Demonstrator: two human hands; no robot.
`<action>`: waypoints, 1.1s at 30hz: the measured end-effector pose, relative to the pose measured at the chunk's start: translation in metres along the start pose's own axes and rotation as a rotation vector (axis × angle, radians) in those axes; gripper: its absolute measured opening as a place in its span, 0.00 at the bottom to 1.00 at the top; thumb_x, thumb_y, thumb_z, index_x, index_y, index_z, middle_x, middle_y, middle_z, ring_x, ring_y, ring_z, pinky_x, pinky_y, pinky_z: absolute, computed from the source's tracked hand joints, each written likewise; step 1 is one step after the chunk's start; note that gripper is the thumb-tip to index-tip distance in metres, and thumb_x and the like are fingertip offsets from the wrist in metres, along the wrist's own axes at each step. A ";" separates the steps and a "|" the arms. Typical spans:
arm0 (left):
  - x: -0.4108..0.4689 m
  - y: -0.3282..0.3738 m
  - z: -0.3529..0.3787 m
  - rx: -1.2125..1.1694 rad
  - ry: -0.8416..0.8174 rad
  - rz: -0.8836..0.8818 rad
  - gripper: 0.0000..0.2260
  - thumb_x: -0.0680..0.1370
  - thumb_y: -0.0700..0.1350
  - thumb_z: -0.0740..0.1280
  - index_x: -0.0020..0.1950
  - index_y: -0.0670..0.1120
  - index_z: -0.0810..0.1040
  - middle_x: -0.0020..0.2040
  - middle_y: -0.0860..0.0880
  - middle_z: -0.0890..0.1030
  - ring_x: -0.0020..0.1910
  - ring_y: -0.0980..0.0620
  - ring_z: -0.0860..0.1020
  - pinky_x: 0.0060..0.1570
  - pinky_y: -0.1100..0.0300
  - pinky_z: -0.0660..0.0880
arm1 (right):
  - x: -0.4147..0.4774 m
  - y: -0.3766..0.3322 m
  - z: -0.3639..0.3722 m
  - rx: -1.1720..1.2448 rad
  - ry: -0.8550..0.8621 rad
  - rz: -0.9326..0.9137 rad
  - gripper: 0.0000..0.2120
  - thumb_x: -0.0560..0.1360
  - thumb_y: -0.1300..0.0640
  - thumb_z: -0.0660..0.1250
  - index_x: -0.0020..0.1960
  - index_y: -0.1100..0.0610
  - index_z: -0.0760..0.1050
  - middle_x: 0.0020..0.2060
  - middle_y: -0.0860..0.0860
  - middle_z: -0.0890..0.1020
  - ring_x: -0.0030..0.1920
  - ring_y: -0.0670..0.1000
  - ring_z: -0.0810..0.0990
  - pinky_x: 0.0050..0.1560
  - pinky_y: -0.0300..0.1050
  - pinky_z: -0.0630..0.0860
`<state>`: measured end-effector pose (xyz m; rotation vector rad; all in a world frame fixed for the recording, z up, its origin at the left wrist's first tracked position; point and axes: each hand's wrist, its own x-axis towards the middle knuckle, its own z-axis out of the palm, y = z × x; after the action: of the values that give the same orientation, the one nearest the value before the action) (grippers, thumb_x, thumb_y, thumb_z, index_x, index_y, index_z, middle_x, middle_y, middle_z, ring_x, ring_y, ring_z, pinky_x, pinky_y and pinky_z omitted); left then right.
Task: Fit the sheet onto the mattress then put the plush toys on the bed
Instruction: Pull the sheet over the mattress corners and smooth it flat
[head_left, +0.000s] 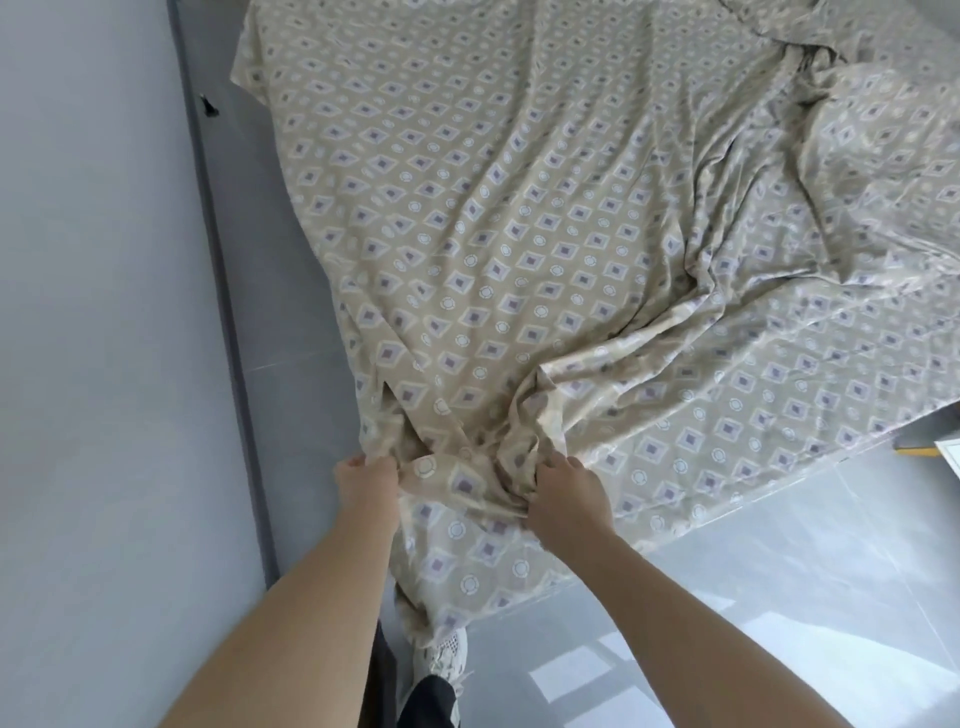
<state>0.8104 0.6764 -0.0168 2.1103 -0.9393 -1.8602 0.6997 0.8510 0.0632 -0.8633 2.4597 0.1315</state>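
Head view, sheet (519, 234) bunched at near corner, left hand (363, 486), right hand (569, 499), fingers (558, 466) pinching its folds

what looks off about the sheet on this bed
The sheet lies askew: a bare strip of mattress shows along its left edge, and it is bunched in folds at the far right. The left hand and right hand grip its near corner, which hangs loose, untucked.
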 end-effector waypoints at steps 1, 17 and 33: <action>-0.003 -0.004 -0.015 -0.105 -0.029 -0.066 0.03 0.77 0.38 0.65 0.50 0.43 0.74 0.40 0.46 0.75 0.35 0.48 0.74 0.37 0.55 0.73 | -0.012 0.000 0.006 0.045 0.062 -0.058 0.14 0.72 0.66 0.62 0.56 0.60 0.75 0.60 0.51 0.74 0.54 0.54 0.73 0.56 0.47 0.72; -0.023 -0.060 -0.171 -0.479 0.158 -0.138 0.16 0.81 0.43 0.58 0.65 0.38 0.74 0.65 0.40 0.74 0.66 0.39 0.73 0.61 0.49 0.71 | -0.078 -0.064 0.065 0.177 -0.384 -0.196 0.04 0.73 0.60 0.60 0.48 0.56 0.68 0.46 0.53 0.75 0.45 0.57 0.76 0.43 0.46 0.74; -0.037 -0.099 -0.133 1.080 -0.312 0.603 0.32 0.72 0.43 0.68 0.74 0.49 0.61 0.71 0.49 0.66 0.68 0.47 0.68 0.61 0.52 0.70 | -0.082 -0.061 0.116 0.524 -0.262 -0.146 0.19 0.72 0.54 0.68 0.61 0.48 0.68 0.54 0.45 0.76 0.52 0.49 0.77 0.50 0.46 0.76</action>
<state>0.9679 0.7394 -0.0106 1.5191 -2.7329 -1.4745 0.8422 0.8782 0.0104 -0.7309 2.0334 -0.4100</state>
